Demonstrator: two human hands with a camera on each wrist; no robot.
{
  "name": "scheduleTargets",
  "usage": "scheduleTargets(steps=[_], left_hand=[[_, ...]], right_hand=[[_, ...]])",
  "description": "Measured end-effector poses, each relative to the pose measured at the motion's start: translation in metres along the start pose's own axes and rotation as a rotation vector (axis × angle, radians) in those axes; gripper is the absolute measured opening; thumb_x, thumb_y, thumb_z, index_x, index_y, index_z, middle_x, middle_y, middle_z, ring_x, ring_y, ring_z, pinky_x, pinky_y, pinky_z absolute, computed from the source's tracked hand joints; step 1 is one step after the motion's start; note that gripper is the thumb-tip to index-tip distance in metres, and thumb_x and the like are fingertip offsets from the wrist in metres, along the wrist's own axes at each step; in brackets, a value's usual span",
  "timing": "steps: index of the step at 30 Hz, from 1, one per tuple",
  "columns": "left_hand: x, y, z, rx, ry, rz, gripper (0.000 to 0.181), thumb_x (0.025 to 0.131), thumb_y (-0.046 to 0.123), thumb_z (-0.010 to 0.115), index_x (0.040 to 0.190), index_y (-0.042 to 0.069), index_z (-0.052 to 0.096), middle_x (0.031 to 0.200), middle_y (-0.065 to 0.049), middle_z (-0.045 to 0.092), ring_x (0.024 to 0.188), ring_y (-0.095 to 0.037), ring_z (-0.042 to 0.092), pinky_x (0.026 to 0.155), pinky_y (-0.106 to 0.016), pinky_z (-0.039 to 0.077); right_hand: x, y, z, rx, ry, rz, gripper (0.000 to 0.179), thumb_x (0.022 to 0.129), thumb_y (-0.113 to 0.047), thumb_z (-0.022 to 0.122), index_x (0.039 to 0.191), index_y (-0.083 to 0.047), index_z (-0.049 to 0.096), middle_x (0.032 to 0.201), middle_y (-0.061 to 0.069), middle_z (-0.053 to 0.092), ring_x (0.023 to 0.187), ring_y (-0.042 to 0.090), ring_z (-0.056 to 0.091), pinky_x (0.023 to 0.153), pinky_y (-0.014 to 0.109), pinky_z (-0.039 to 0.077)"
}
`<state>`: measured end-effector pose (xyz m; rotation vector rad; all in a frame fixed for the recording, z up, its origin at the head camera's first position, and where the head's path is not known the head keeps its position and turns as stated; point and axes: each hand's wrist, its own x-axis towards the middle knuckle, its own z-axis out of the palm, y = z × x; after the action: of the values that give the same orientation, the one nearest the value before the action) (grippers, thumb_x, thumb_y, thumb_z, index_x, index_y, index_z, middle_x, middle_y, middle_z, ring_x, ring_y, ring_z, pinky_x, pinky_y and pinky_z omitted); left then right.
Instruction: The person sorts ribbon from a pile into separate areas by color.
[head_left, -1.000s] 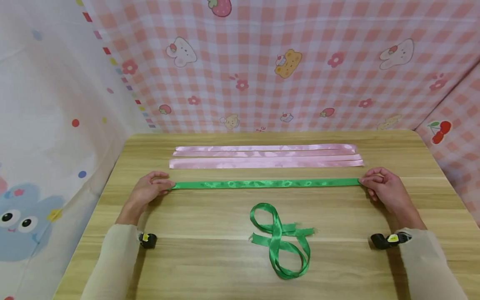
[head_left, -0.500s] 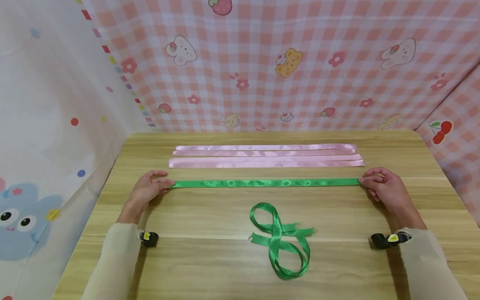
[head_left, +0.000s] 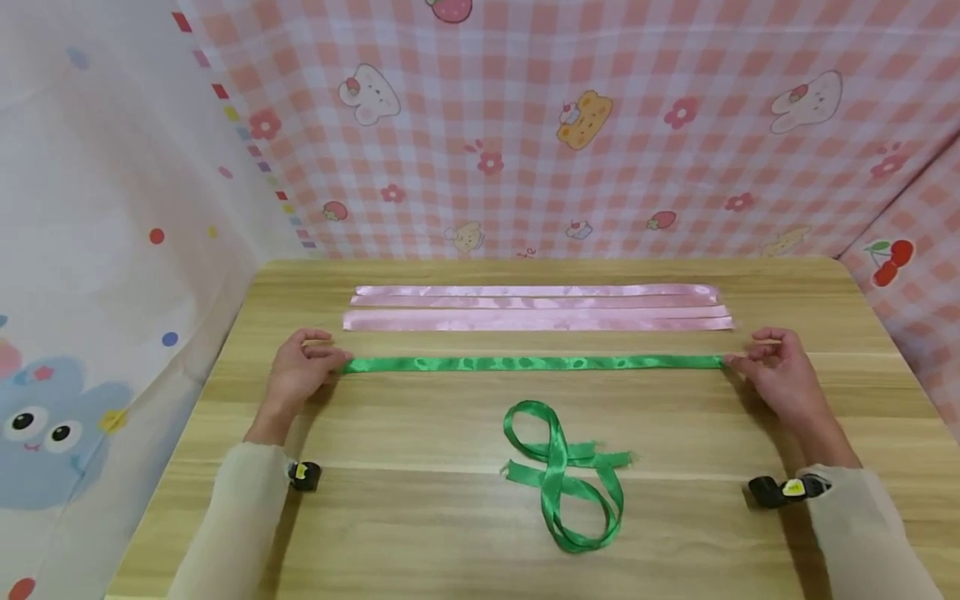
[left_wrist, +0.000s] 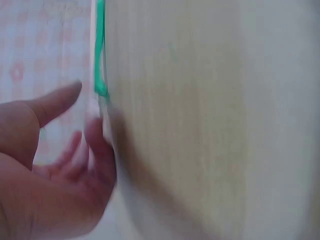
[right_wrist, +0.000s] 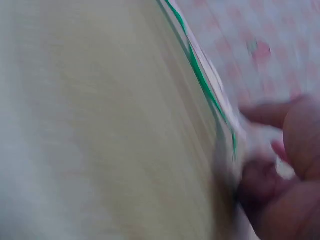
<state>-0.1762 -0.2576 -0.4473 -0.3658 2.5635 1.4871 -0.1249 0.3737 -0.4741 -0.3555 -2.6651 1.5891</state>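
A green satin ribbon (head_left: 525,364) lies stretched straight across the wooden table, left to right. By its left end is my left hand (head_left: 300,367); in the left wrist view, thumb and fingers (left_wrist: 95,132) stand apart, with the ribbon's free end just beyond them. My right hand (head_left: 780,375) is at the other end. The right wrist view, blurred, shows the thumb and bent fingers (right_wrist: 260,182) apart beside the green ribbon (right_wrist: 202,82), not pinching it. A second length of green ribbon (head_left: 552,475) lies looped and crossed over itself nearer to me.
Several pink satin ribbons (head_left: 536,319) lie flat and parallel behind the straight green one. The wooden table (head_left: 405,533) meets a pink checked cloth (head_left: 510,108) at its back edge. A white patterned cloth (head_left: 97,192) hangs at the left.
Earlier, both hands pinched the straight green ribbon's ends. Now the fingers have parted from them, and the right hand has shifted slightly right. The ribbons stay in place; the head view tilts slightly.
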Motion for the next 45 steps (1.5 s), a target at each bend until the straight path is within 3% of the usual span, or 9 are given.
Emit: scheduleTargets(steps=[2, 5, 8, 12, 18, 23, 28, 35, 45], left_hand=[[-0.008, 0.007, 0.007, 0.113, 0.061, 0.087, 0.049, 0.093, 0.023, 0.071, 0.130, 0.000, 0.050, 0.115, -0.016, 0.067, 0.091, -0.017, 0.063, 0.074, -0.025, 0.049], [-0.022, 0.022, 0.024, 0.216, 0.088, 0.199, 0.041, 0.093, 0.023, 0.070, 0.126, 0.002, 0.055, 0.118, -0.020, 0.063, 0.097, -0.029, 0.056, 0.078, -0.033, 0.043], [-0.037, 0.040, 0.047, 0.194, -0.016, 0.277, 0.035, 0.093, 0.019, 0.070, 0.122, 0.003, 0.057, 0.116, -0.018, 0.064, 0.098, -0.030, 0.053, 0.080, -0.037, 0.042], [-0.052, 0.060, 0.081, 0.122, -0.204, 0.304, 0.031, 0.093, 0.016, 0.070, 0.120, 0.005, 0.058, 0.112, -0.012, 0.065, 0.096, -0.024, 0.057, 0.082, -0.036, 0.047], [-0.060, 0.078, 0.129, 0.080, -0.410, 0.301, 0.028, 0.096, 0.018, 0.067, 0.121, 0.008, 0.059, 0.109, -0.005, 0.066, 0.098, -0.020, 0.062, 0.088, -0.039, 0.051], [-0.061, 0.084, 0.157, 0.096, -0.542, 0.311, 0.028, 0.098, 0.019, 0.063, 0.124, 0.007, 0.058, 0.111, -0.005, 0.066, 0.104, -0.021, 0.063, 0.093, -0.041, 0.050], [-0.062, 0.088, 0.173, 0.083, -0.595, 0.284, 0.027, 0.099, 0.019, 0.062, 0.123, 0.007, 0.059, 0.111, -0.005, 0.069, 0.106, -0.019, 0.064, 0.095, -0.040, 0.050], [-0.062, 0.089, 0.185, 0.093, -0.574, 0.295, 0.024, 0.097, 0.013, 0.063, 0.120, 0.008, 0.061, 0.107, -0.004, 0.071, 0.102, -0.018, 0.067, 0.091, -0.037, 0.052], [-0.062, 0.094, 0.179, 0.036, -0.646, 0.286, 0.031, 0.101, 0.018, 0.058, 0.131, 0.012, 0.058, 0.112, -0.004, 0.072, 0.104, -0.017, 0.067, 0.084, -0.033, 0.051]], right_hand=[[-0.010, -0.008, 0.003, -0.150, 0.060, -0.046, 0.039, 0.097, -0.028, 0.065, 0.121, -0.011, 0.040, 0.098, 0.004, 0.040, 0.074, 0.007, 0.042, 0.056, 0.022, 0.038], [-0.025, -0.026, 0.013, -0.227, 0.102, -0.160, 0.037, 0.097, -0.021, 0.064, 0.118, 0.001, 0.044, 0.091, 0.007, 0.041, 0.071, 0.009, 0.040, 0.055, 0.022, 0.036], [-0.036, -0.045, 0.031, -0.198, 0.047, -0.300, 0.018, 0.094, -0.008, 0.065, 0.105, 0.001, 0.054, 0.083, 0.002, 0.050, 0.067, 0.005, 0.044, 0.053, 0.019, 0.038], [-0.044, -0.067, 0.062, -0.140, -0.141, -0.423, 0.008, 0.091, 0.000, 0.067, 0.095, -0.002, 0.060, 0.079, 0.002, 0.059, 0.067, 0.006, 0.050, 0.055, 0.020, 0.042], [-0.048, -0.088, 0.106, -0.117, -0.415, -0.368, 0.006, 0.093, -0.003, 0.066, 0.097, -0.004, 0.063, 0.085, 0.008, 0.063, 0.074, 0.014, 0.055, 0.063, 0.024, 0.048], [-0.051, -0.094, 0.137, -0.096, -0.514, -0.344, 0.005, 0.094, -0.006, 0.066, 0.097, -0.008, 0.063, 0.086, 0.004, 0.063, 0.076, 0.018, 0.057, 0.066, 0.026, 0.049], [-0.054, -0.097, 0.156, -0.109, -0.548, -0.364, 0.007, 0.093, -0.005, 0.068, 0.095, -0.009, 0.062, 0.085, 0.001, 0.062, 0.075, 0.017, 0.054, 0.064, 0.024, 0.046], [-0.057, -0.098, 0.166, -0.127, -0.546, -0.344, 0.016, 0.087, 0.006, 0.064, 0.095, -0.007, 0.061, 0.083, 0.001, 0.062, 0.073, 0.016, 0.054, 0.062, 0.024, 0.045], [-0.061, -0.115, 0.159, 0.011, -0.393, -0.382, 0.011, 0.095, 0.004, 0.058, 0.101, -0.005, 0.057, 0.091, 0.006, 0.060, 0.082, 0.021, 0.056, 0.074, 0.029, 0.048]])
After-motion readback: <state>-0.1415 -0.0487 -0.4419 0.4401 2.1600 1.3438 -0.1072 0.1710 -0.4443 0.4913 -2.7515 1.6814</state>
